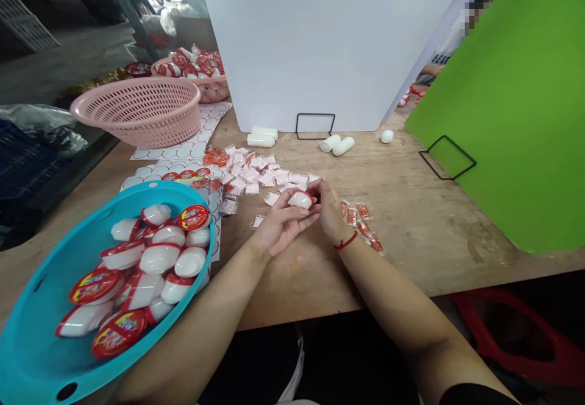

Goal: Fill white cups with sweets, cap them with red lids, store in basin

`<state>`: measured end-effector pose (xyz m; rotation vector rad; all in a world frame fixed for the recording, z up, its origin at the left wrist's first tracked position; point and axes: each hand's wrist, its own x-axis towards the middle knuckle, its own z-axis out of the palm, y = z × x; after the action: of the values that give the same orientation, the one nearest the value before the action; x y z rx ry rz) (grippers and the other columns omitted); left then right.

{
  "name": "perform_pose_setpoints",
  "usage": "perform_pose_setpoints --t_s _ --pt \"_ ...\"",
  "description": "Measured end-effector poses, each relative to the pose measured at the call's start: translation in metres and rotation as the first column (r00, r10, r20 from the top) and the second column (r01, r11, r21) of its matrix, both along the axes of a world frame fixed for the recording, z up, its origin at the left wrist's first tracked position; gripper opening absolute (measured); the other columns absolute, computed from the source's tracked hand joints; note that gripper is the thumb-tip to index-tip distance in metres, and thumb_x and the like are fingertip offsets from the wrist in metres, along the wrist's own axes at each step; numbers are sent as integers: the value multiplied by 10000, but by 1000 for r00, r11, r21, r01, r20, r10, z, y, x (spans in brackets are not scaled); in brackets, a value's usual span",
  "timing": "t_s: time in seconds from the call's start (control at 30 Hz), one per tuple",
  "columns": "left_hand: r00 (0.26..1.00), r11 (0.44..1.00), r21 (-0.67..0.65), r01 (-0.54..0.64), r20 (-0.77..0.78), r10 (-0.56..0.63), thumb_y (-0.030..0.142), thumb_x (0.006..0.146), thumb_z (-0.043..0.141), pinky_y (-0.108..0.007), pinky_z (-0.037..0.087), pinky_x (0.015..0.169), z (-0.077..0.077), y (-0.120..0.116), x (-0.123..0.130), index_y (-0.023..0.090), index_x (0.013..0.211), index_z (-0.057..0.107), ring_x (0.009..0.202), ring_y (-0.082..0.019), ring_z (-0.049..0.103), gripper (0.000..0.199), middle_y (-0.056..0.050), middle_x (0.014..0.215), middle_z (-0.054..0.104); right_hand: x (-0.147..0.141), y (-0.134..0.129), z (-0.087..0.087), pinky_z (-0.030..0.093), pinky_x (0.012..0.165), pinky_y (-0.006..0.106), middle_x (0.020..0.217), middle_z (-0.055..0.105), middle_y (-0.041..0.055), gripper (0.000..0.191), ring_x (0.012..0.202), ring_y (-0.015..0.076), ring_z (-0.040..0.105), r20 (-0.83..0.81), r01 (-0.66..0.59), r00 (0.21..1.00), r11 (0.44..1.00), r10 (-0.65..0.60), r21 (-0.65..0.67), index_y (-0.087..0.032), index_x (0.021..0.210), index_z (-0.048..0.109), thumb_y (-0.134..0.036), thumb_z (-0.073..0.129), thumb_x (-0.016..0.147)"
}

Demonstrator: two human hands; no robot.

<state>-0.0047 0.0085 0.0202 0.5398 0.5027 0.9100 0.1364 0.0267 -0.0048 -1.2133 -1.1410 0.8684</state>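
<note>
A small white cup with a red rim (301,200) is held between both hands above the middle of the wooden table. My left hand (284,223) cradles it from below and the left, fingers curled round it. My right hand (328,211) presses on its right end with bent fingers. Small pale pink packets (249,174) lie in a pile just beyond and left of the hands. Orange-red packets (363,228) are scattered right of my right wrist. A blue basin (43,271) at the left holds several white and red cups (159,258) with round printed lids.
Pink baskets (141,109) stand at the back left, on printed sheets (178,149). A white board (311,45) and a green board (516,125) rise behind the table (411,210). White cylinders (261,140) lie before the white board. Another person is partly visible behind the boards.
</note>
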Motion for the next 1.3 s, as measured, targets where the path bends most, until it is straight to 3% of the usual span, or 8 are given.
perform_pose_setpoints --t_s 0.33,0.47,0.57,0.67,0.77,0.87,1.1,1.3 --pt "956 972 77 -223 -176 233 459 678 841 -202 445 482 48 -27 -3 180 696 564 550 -106 599 393 11 618 585 -1 -4 1 352 579 322 635 464 -19 452 591 168 427 -36 -42 998 997 44 63 -235 856 638 -625 444 978" --pt "868 877 356 -324 -257 425 607 862 588 -246 210 364 81 -61 -39 207 498 561 370 -105 413 542 -17 437 462 -3 -6 0 333 575 314 626 452 -27 490 581 159 412 18 -116 993 988 115 98 -220 850 640 -653 445 970" --pt "674 731 608 -311 -401 620 613 933 483 -291 276 403 100 -78 -91 210 481 601 404 -133 431 616 -44 459 504 -5 -6 -3 326 582 309 645 454 -26 495 595 156 420 52 -148 988 982 143 117 -215 849 641 -654 450 973" --pt "153 503 795 -338 -481 863 588 932 494 -291 355 492 107 -70 -155 207 558 588 498 -150 457 541 -22 515 526 -9 -8 -7 328 583 301 667 467 -21 478 612 157 429 84 -185 981 975 175 125 -214 863 642 -634 446 983" --pt "-169 638 770 0 -629 759 582 922 485 -311 431 623 100 -43 -210 222 769 669 662 -198 565 432 -21 653 621 -13 -10 -8 339 583 298 668 473 -18 477 614 161 436 128 -213 972 968 197 130 -214 868 646 -626 435 986" --pt "-254 743 607 282 -700 668 546 903 497 -429 482 906 87 -23 -236 218 998 729 980 -296 653 413 -106 1018 751 -15 -13 -5 360 587 302 668 496 -12 466 617 170 458 197 -233 959 964 206 128 -212 878 655 -611 438 982" --pt "-102 520 400 755 -711 695 671 899 537 -513 254 1227 84 -45 -196 378 1450 561 1485 -342 379 624 -37 1630 418 -13 -16 2 374 613 313 683 525 3 460 647 184 472 250 -224 950 966 187 131 -204 877 673 -614 477 951" --pt "-427 744 201 637 -713 557 716 921 441 -585 290 1160 86 -47 -212 392 1559 400 1424 -377 467 716 -113 1558 511 -13 -17 3 379 599 313 681 530 1 438 635 182 479 223 -234 954 964 201 129 -211 897 681 -610 506 949"
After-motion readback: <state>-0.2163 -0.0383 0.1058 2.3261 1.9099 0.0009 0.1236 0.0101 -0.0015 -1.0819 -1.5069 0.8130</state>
